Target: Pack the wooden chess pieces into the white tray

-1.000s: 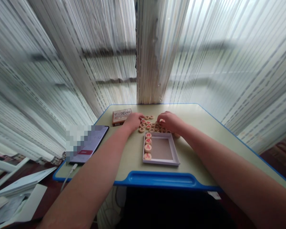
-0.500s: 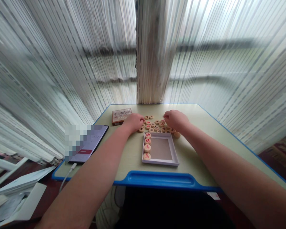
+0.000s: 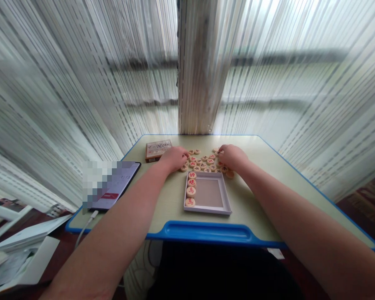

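Several round wooden chess pieces point(image 3: 203, 162) with red and black characters lie scattered on the pale table point(image 3: 262, 196). My left hand point(image 3: 174, 158) rests curled at the left edge of the pile, fingertips touching pieces. At the pile's right edge my right hand point(image 3: 233, 156) is curled, fingers pinched over pieces. In front of the pile lies a shallow white box tray point(image 3: 226, 200) with several red-marked pieces point(image 3: 191, 187) lined along its left wall.
A brown printed box lid point(image 3: 157, 149) lies at the back left. A phone point(image 3: 115, 183) with a cable sits on the left edge. The table has a blue rim with a front groove point(image 3: 206, 231). Striped curtains point(image 3: 81, 83) hang behind. Papers lie at lower left.
My right hand has moved from the middle of the pile toward its back right. The left hand stays at the pile's left edge. The view has shifted slightly.
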A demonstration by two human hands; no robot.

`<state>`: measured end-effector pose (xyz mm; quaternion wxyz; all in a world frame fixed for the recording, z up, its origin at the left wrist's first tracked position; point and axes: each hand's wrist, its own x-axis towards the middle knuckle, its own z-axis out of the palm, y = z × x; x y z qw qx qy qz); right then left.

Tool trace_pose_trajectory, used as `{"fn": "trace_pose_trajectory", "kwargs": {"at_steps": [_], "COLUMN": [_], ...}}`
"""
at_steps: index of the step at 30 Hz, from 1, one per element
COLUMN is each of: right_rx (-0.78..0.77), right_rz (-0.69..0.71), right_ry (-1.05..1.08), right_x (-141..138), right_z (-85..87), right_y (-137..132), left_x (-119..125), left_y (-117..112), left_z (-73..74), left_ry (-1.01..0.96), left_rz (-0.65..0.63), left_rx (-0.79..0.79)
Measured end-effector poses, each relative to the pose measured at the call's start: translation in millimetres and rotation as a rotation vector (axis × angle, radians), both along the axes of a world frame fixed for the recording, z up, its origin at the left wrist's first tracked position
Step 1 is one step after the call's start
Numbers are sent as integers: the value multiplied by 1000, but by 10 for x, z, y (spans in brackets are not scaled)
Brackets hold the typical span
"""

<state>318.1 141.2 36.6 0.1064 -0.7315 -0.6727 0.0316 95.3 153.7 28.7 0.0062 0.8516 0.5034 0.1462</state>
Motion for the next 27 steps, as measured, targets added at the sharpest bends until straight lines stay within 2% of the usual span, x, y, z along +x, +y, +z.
{"fn": "trace_pose_trajectory", "kwargs": {"at_steps": [8,14,22,24,27], "right_rx": [-44,-110,-212,-182,-12], "right_rz": [-51,-105,-96,-92,-18], "right_ry": [100,27,19,51,101], "right_x": [59,160,56,60,85], "right_z": [70,75,114,100,34], "right_y": [50,127,67,53,65], "left_x": [6,7,39,57,86], "left_y": [-12,-24,0,-15,-45], "left_z": [-1,13,9,14,25], "left_ry": [17,17,24,28,35], "left_rz": [-7,-19,-18,-29,-52], "left_rx": [22,1,-41,-25,-25]}}
